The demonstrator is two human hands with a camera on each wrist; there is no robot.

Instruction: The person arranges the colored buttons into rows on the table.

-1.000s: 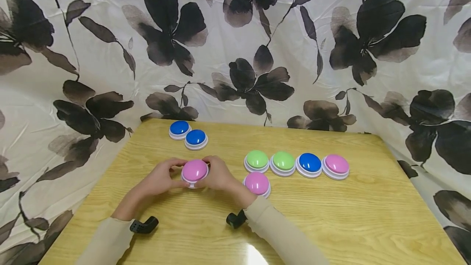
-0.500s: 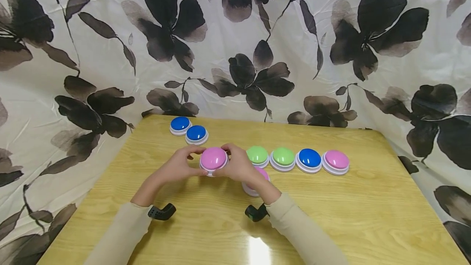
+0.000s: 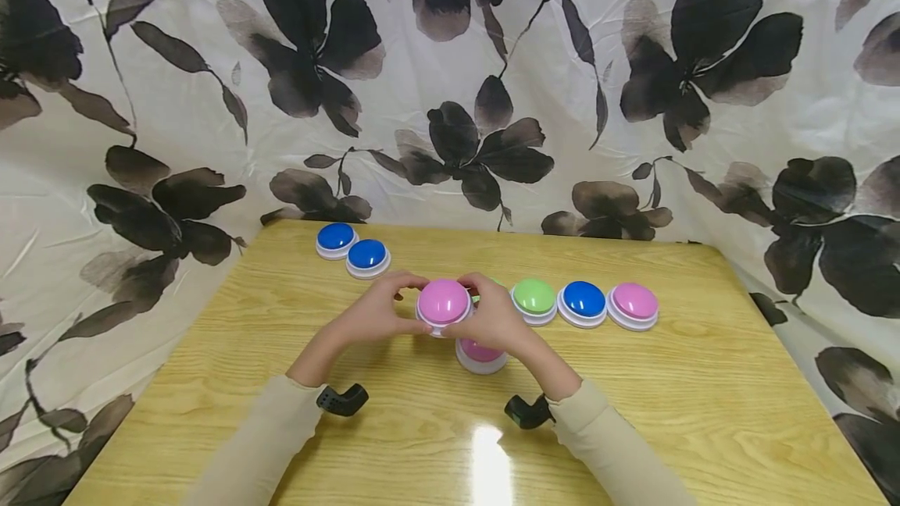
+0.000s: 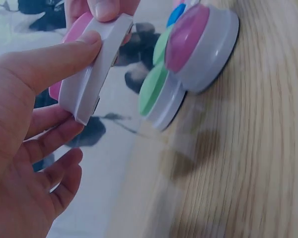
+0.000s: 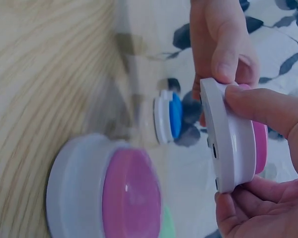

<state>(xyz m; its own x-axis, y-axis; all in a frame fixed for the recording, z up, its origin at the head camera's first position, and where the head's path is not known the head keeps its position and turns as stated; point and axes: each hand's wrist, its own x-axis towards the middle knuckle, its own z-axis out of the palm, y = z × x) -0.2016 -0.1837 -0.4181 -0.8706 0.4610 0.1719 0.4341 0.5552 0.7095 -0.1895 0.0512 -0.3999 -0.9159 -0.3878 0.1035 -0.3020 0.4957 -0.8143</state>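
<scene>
A round push button [image 3: 443, 301] with a pink dome and white base is held between both hands, raised above the wooden table. My left hand [image 3: 376, 312] grips its left side, thumb at the front of the base and fingers behind. My right hand [image 3: 495, 317] pinches the right side the same way. In the left wrist view the held button is tilted, its underside facing the table. Just beneath my right hand a second pink button [image 3: 481, 358] sits on the table, partly covered. A green button [image 4: 154, 91] behind it is mostly hidden by the right hand in the head view.
Right of the hands, a row continues with a green button [image 3: 533, 297], a blue button [image 3: 583, 299] and a pink button [image 3: 635, 301]. Two blue buttons, one farther back [image 3: 335, 236] and one nearer [image 3: 367, 254], stand at the back left. A floral cloth [image 3: 422, 201] hangs behind the table.
Both hands have carried the pink button rightward and somewhat farther back, from the left of the table to in front of the green button. The other buttons stay in place.
</scene>
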